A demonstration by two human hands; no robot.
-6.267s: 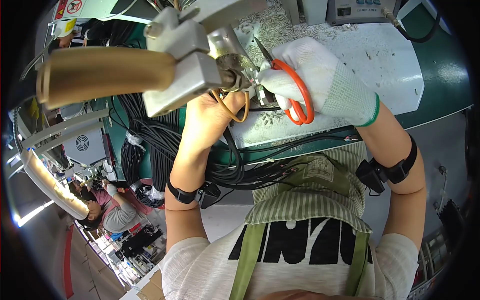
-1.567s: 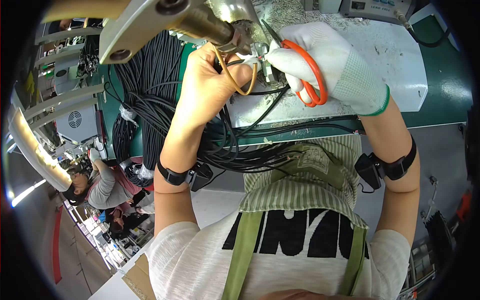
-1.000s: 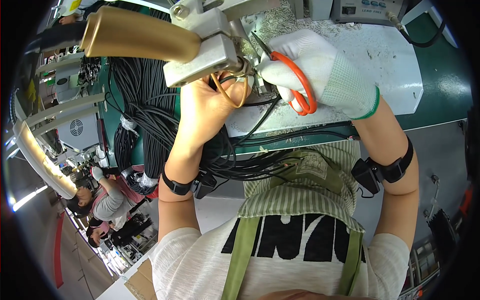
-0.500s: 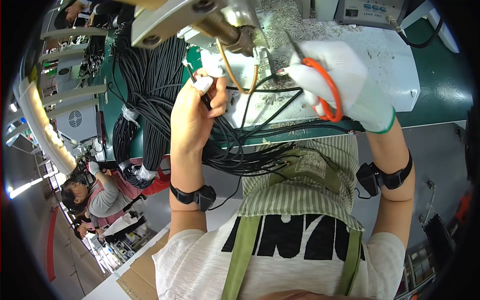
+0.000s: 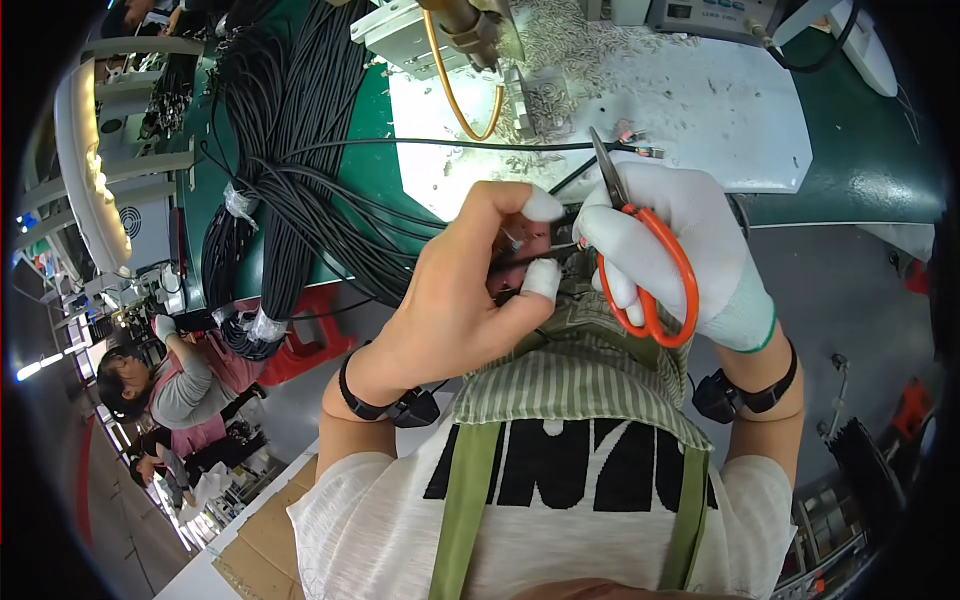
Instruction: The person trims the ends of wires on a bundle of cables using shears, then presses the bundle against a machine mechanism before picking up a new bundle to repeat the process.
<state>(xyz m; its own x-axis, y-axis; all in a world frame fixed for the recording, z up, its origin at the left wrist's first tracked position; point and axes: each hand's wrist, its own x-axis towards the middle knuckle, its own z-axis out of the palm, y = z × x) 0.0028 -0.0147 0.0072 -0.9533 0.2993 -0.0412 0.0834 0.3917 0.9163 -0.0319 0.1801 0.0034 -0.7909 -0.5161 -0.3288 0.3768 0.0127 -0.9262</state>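
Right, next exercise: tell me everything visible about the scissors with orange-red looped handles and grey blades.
The orange-red-handled scissors have two rounded, plastic-looking loops and narrow, pointed grey blades that look like metal and seem closed. They slant, with their tips up and leftward in the view. The white-gloved right hand grips the handles, glove fingers showing between them. The blades overlap a thin black cable in the view; whether they touch it cannot be told.

Passage lies open over the right half of the white mat (image 5: 725, 115). A curved brown tube (image 5: 438, 60) hangs over its far left; a black cable bundle (image 5: 310, 120) crowds its left side; scissors (image 5: 630, 210) jut across its near edge.
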